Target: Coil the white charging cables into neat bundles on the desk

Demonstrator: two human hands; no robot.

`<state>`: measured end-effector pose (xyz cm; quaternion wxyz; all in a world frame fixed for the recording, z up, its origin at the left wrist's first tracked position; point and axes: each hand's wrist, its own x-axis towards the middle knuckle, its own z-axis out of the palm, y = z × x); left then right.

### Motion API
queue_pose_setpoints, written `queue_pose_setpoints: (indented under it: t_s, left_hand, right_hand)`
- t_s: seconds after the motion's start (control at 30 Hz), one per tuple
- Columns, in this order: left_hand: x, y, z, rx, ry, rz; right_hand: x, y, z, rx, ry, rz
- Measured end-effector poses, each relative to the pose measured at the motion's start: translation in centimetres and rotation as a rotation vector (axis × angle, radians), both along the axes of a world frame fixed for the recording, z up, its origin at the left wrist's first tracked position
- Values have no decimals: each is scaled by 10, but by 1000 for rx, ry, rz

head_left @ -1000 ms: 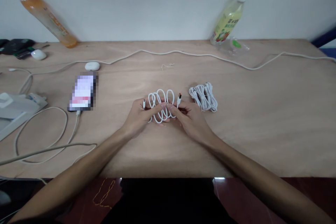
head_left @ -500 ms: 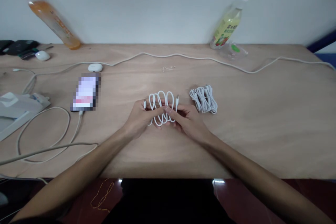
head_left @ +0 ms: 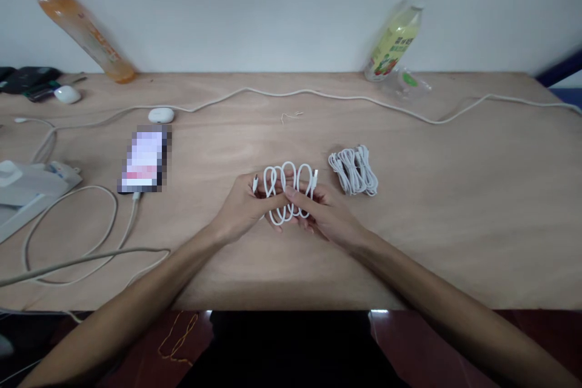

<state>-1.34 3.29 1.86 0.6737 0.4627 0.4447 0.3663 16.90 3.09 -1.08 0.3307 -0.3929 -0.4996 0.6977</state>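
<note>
A white USB cable (head_left: 287, 171) is bunched in loose loops between my two hands, above the front middle of the table. My left hand (head_left: 243, 206) is closed on the left part of the loops, thumb across the front and fingers behind. My right hand (head_left: 334, 212) grips the right part, its thumb tip meeting the left thumb over the coils. One small plug sticks up by the left fingers, and a metal-ended plug rises near the right fingers. Just right of my right hand lie several bundled white cables (head_left: 354, 171), side by side on the wood.
On the left lie a phone (head_left: 143, 157) with a charging cord (head_left: 116, 212), a white earbud case (head_left: 160, 115) and a white box (head_left: 36, 188). Two drink bottles, orange (head_left: 86, 36) and yellow (head_left: 394, 42), lean on the wall. A long cord (head_left: 313, 92) crosses the back. A short twist tie (head_left: 291, 116) lies mid-table.
The looped cable has shifted slightly right and down in my hands, and its right plug has turned a little. Both hands keep their grip. The whole view has moved a little.
</note>
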Motion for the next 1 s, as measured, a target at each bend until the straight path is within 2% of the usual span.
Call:
queue_pose_setpoints:
  t_s: [0.1,0.23,0.47,0.6,0.73,0.87,1.0]
  left_hand:
    - [-1,0,-1,-38,-32,-17]
    - [-3,1,0,-101,-161,-103]
    - [-3,3,-6,-87,-251,-154]
    - [-1,3,-11,-55,-246,-140]
    - [1,3,-9,-45,-223,-101]
    - [3,3,-3,-90,-329,-121]
    - [4,0,0,-116,-393,-73]
  right_hand:
    - [1,-1,-1,-26,24,-49]
    - [3,1,0,-42,82,-97]
    - [4,6,1,-8,105,-79]
    - [3,6,-2,71,69,-96]
    - [4,5,0,116,36,-79]
    - [3,3,3,110,10,-99]
    - [1,3,1,127,20,-118]
